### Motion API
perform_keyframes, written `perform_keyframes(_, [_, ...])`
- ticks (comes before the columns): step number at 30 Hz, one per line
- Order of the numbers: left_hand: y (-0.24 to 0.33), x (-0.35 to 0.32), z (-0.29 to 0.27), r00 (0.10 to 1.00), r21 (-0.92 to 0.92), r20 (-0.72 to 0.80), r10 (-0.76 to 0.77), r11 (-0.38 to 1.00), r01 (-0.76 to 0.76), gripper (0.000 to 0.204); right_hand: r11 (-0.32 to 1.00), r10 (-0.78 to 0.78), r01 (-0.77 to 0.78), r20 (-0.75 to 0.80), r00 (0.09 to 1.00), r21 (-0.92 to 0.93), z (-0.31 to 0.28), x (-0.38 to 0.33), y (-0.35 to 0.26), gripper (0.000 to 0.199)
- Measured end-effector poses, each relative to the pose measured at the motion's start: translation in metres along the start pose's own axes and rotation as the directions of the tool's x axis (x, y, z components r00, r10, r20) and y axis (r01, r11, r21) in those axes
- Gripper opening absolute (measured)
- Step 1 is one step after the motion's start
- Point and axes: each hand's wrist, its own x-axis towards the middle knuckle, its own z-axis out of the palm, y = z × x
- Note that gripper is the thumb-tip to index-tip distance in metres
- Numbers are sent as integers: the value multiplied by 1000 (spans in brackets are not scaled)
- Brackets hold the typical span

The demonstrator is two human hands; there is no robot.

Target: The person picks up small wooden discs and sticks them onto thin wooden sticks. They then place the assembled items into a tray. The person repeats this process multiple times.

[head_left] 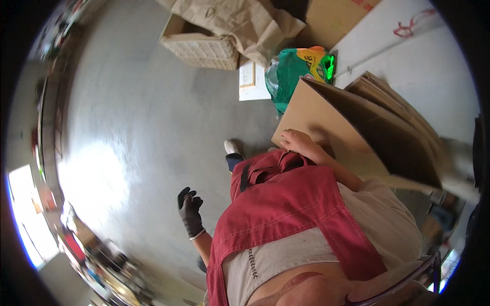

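Observation:
My left hand [191, 213], in a dark grey and black work glove, hangs out to the left of my red apron [278, 196]. Its fingers are loosely bent and apart, with nothing in them. My right hand [299, 143] is bare and held in front of the apron's right side, by the near wall of a large open cardboard box [306, 115]. The right fingers are curled in; what they hold, if anything, is hidden. Whether that hand touches the box, I cannot tell.
Folded cardboard sheets [393, 97] stand behind the box. Beyond it are a green and yellow plastic bag [293, 76] and a woven basket [201, 49] under brown paper [240, 23]. My white shoe [231, 147] is on the grey floor [153, 102]. Cluttered shelves [97, 250] line the left.

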Motion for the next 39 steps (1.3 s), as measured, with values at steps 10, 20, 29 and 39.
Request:
perform_keyframes(10, [103,227,94,810,479,494,-317,876,51,30,836,282,-149,-180,942,528,14,44,-86,27])
perform_keyframes(20, [83,340,218,732,675,521,-440,737,-38,27,774,570,-250,-467,676,582,17,296,-31,37])
perform_keyframes(29, [70,396,146,785,771,97,-612,545,329,27,628,778,-655,-325,537,421,143,386,237,51])
perform_keyframes(39, [38,483,12,740,833,-7,-672,405,376,39,157,949,-861,-315,-5,485,-121,259,327,37])
